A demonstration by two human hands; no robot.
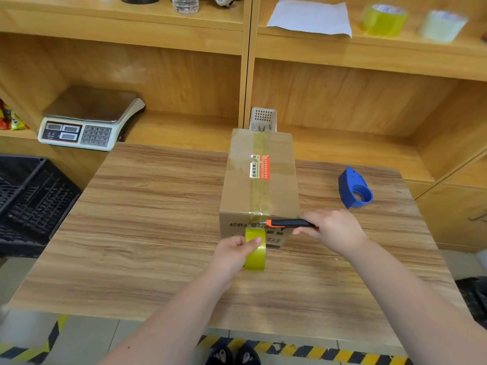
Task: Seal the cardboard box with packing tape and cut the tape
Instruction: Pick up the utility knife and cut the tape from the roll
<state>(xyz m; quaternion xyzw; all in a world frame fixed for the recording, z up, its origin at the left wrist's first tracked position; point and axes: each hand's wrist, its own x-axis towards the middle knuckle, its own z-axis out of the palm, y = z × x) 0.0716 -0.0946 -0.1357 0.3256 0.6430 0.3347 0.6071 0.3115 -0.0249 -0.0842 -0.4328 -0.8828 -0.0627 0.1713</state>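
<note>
A closed cardboard box [237, 185] stands on the wooden table [147, 222], with a strip of yellowish tape running along its top seam and down over the near edge. My left hand [232, 252] grips the yellow tape roll [255, 252] against the box's near face, just below that edge. My right hand [332, 229] holds an orange and black utility knife [288, 223] level, its tip at the tape between roll and box edge. A red and white sticker sits on the box top.
A blue tape dispenser [354, 188] lies on the table right of the box. A white basket [263, 119] stands behind the box. A weighing scale [89, 119] sits at the back left, a black crate [29, 198] left of the table. Spare tape rolls [383, 19] rest on the upper shelf.
</note>
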